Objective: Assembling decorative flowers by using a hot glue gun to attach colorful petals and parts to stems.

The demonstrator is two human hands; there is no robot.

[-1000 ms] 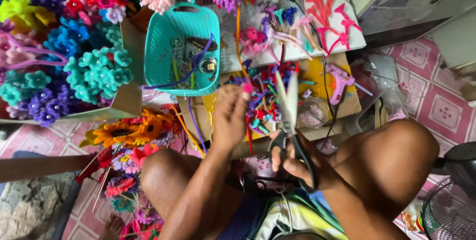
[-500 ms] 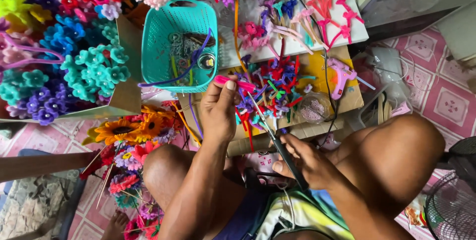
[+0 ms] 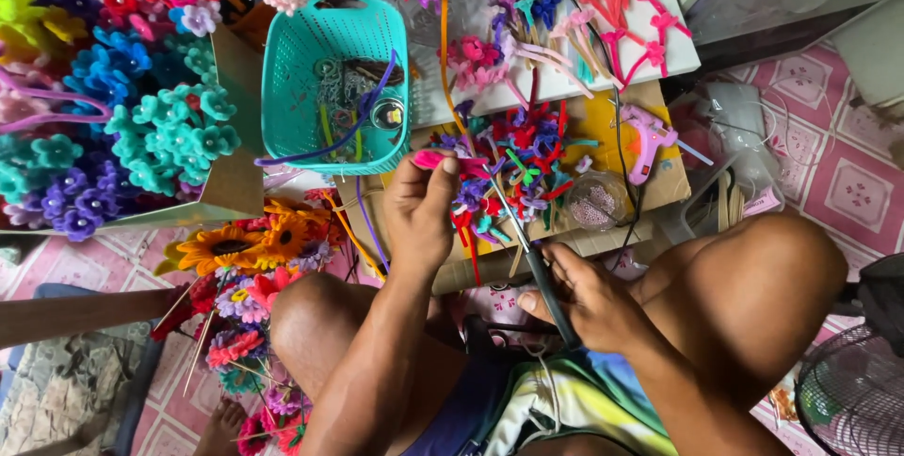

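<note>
A cardboard box (image 3: 235, 188) of blue, teal and purple pipe-cleaner flowers is seen left of the teal basket (image 3: 331, 51). Right of the basket, a white board (image 3: 574, 75) with pink pieces is laid. Below the basket, a pink pipe-cleaner piece (image 3: 435, 160) is pinched by the fingers of the left hand (image 3: 419, 211). Further right and lower, scissors (image 3: 539, 263) are gripped in the right hand (image 3: 589, 301), fingers curled around the handles, blades aimed at the pink piece.

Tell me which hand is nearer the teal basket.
Left. The left hand, pinching a pink pipe cleaner, sits just below the teal basket; the right hand, holding scissors, is farther down and right.
</note>
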